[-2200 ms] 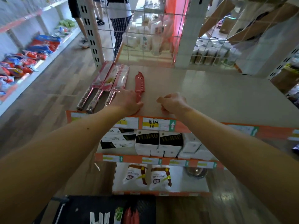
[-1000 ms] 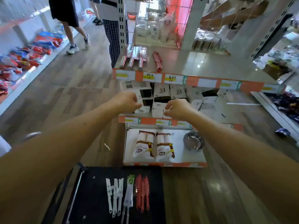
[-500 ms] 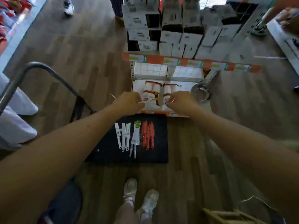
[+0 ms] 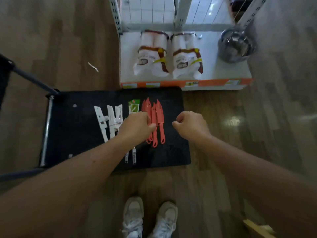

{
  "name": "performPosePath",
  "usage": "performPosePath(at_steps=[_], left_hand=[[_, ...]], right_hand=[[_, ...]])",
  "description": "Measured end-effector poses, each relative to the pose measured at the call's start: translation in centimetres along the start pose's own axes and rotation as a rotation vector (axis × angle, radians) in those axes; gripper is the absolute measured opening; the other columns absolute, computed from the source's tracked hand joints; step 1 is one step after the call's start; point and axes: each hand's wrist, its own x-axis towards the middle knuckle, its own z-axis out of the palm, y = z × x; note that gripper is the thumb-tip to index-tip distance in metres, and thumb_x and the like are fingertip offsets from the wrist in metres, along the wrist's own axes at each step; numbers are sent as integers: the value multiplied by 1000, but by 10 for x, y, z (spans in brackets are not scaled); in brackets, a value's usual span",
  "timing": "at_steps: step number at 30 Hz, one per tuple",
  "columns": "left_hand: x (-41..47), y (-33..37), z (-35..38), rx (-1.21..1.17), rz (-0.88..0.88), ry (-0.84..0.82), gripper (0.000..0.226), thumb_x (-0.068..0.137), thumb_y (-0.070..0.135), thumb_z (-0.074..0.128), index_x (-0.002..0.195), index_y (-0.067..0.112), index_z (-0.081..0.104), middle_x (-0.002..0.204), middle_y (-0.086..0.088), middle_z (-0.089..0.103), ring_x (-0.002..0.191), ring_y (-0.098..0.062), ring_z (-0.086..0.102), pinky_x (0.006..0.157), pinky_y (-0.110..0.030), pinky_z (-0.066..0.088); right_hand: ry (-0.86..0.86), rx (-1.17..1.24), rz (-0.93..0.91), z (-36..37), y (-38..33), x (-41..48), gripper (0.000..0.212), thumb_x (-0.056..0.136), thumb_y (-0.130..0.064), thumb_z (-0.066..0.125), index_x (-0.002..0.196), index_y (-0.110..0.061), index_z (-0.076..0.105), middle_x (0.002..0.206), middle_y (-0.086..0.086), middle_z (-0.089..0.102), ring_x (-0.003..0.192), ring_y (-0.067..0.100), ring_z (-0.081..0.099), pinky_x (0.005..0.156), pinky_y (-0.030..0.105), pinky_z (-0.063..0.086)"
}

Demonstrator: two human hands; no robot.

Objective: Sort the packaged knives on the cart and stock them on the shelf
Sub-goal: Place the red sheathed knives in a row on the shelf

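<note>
A person's white shoes (image 4: 149, 219) stand on the wood floor. Over the black cart (image 4: 116, 129), the left hand (image 4: 137, 126) is curled at the red knives (image 4: 157, 121), grip unclear; the right hand (image 4: 190, 124) hovers loosely closed, empty. White knife packs (image 4: 109, 119) lie left. Beyond, the bottom shelf (image 4: 187, 83) holds bags (image 4: 168, 55) and a steel bowl (image 4: 236, 45)

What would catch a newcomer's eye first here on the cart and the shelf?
The red knives stand out most, bunched on the black cart between the left hand and the right hand. Left of them lie the white packs, fanned out. Beyond the cart, two white bags and a steel bowl sit on the bottom shelf.
</note>
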Motion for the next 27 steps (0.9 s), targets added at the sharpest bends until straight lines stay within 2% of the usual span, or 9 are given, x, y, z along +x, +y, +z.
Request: performPosePath(at_steps=[5,9,11,14,18,20,24,27], left_hand=[[72,-53,120,35,-9,14,31,85,37,61,98,9,63,99,-9,66,94,-27,61,83,-39,51],[116,-79,178,82,33,46,35,84,41,61,95,8,64,93,-10,65,90,-29,61,76,-39,50],[131,-84,195,107,20,56,34,85,41,61,92,7,64,90,-11,65,89,-31,62,70,-36,47],[142,-86,208,94,-37,107,32,85,36,63,95,6,60,96,-14,65,94,-35,62,71,-36,46],[150,-82,215,117,-77,139,23,85,29,63,97,10,60,100,-12,65,98,-34,61,68,-34,40],[157,-81,217,36,-133,128,18,84,26,64,91,10,62,97,-12,66,96,-35,62,69,-35,43],[164,-78,221,-153,-299,81,20,79,28,68,87,9,67,94,-10,68,94,-32,64,66,-32,43],[162,-78,221,-356,-373,30,13,76,23,72,74,12,65,81,-5,66,87,-26,64,74,-32,50]], right_hand=[[-13,59,51,118,62,69,23,92,-27,53,102,-9,63,99,5,65,89,22,63,81,39,55],[2,88,117,179,96,111,27,91,-33,55,99,-8,62,82,1,57,79,20,59,72,34,52],[38,102,129,195,106,125,28,90,-35,57,100,-9,60,84,1,57,80,20,59,69,31,49],[61,87,111,211,109,141,29,90,-37,58,101,-10,57,89,2,57,81,19,56,67,30,45],[82,97,71,225,102,156,22,88,-27,62,98,-10,55,98,8,62,87,23,62,72,33,50],[73,127,95,226,100,161,19,86,-22,63,98,-9,55,97,8,63,89,24,63,74,35,53],[-22,192,174,213,104,167,17,82,-23,68,89,-8,64,89,7,66,84,23,66,73,33,54],[-84,305,280,197,109,164,16,80,-22,71,88,-9,70,83,4,67,78,17,65,73,29,54]])
